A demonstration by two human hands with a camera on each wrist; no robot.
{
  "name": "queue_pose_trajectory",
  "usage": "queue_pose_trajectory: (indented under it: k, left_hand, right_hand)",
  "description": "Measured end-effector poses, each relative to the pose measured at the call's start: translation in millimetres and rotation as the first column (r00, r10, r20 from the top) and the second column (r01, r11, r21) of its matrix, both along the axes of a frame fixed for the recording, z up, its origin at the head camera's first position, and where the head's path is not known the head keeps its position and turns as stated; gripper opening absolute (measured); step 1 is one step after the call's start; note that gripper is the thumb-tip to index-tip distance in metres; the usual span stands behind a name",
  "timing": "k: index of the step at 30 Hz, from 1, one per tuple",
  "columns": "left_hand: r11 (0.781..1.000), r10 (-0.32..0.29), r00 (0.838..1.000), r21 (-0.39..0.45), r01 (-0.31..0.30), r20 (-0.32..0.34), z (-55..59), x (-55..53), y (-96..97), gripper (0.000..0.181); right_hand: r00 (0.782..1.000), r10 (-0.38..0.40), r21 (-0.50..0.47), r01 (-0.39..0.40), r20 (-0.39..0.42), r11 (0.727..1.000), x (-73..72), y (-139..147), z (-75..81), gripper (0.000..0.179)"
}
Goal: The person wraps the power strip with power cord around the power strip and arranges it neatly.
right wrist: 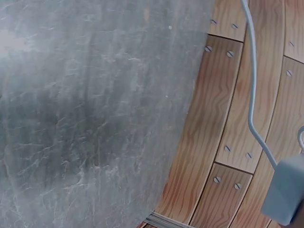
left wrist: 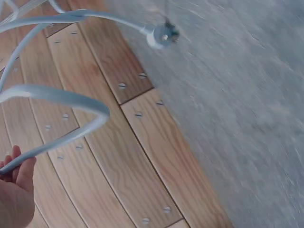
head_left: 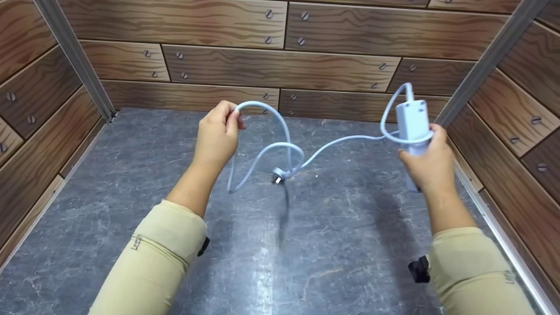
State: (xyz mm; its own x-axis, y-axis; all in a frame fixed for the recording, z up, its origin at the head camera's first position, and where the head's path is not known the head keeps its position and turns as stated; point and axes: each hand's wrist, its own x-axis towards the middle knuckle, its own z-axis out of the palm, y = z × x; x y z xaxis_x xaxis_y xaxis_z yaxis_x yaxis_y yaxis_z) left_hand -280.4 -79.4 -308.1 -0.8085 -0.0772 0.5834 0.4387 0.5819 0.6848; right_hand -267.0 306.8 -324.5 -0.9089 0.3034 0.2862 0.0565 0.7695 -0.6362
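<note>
My right hand [head_left: 431,166] grips a white power strip [head_left: 411,118], held upright near the right wall. Its cord [head_left: 284,124] leaves the top end, bends round the strip's front and runs across to the left. Between thumb and fingers my left hand [head_left: 216,135] pinches a bend of that cord. From the loops in the middle hangs the plug [head_left: 278,174], prongs showing. In the left wrist view the cord [left wrist: 71,97] curves away from my fingers. Only one end of the power strip [right wrist: 285,190] shows in the right wrist view, at its lower right corner.
Below lies a grey marbled tabletop [head_left: 332,245] with small white specks. Wood-patterned panels form the back wall [head_left: 218,65], left wall [head_left: 39,118] and right wall [head_left: 516,122]. Metal posts [head_left: 74,57] stand in the back corners.
</note>
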Motion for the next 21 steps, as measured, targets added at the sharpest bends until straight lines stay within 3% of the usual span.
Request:
queue_pose_trajectory:
  k: [4, 7, 10, 13, 17, 19, 21]
  left_hand:
    - [0.981, -0.089, 0.990, 0.180, 0.068, 0.110, 6.7, 3.2, 8.4, 0.015]
    - [0.934, -0.166, 0.972, 0.343, 0.101, 0.166, 10.5, 5.7, 17.3, 0.016]
    - [0.857, -0.236, 0.955, 0.503, 0.116, 0.181, 16.0, 8.2, 26.1, 0.017]
    - [0.758, -0.296, 0.940, 0.640, 0.125, 0.167, 22.3, 10.7, 32.4, 0.017]
    - [0.636, -0.338, 0.933, 0.761, 0.127, 0.126, 29.8, 12.6, 35.0, 0.016]
    - [0.590, -0.336, 0.936, 0.797, 0.126, 0.101, 32.2, 11.5, 33.6, 0.016]
    - [0.558, -0.318, 0.945, 0.821, 0.121, 0.076, 34.0, 10.1, 30.0, 0.016]
  right_hand:
    - [0.996, 0.084, 0.055, -0.086, 0.028, 0.995, -0.3, -9, -10.3, 0.078]
    - [0.990, 0.137, 0.088, -0.141, 0.042, 0.986, -0.2, -17, -18.8, 0.078]
    - [0.984, 0.176, 0.116, -0.180, 0.041, 0.977, 0.4, -25, -28.5, 0.076]
    - [0.976, 0.213, 0.139, -0.217, 0.045, 0.966, 1.1, -32, -38.2, 0.075]
    - [0.963, 0.256, 0.156, -0.266, 0.080, 0.951, 2.5, -38, -48.6, 0.075]
    - [0.958, 0.267, 0.168, -0.281, 0.102, 0.945, 3.0, -40, -52.7, 0.074]
    - [0.958, 0.262, 0.169, -0.279, 0.117, 0.945, 3.2, -40, -55.2, 0.073]
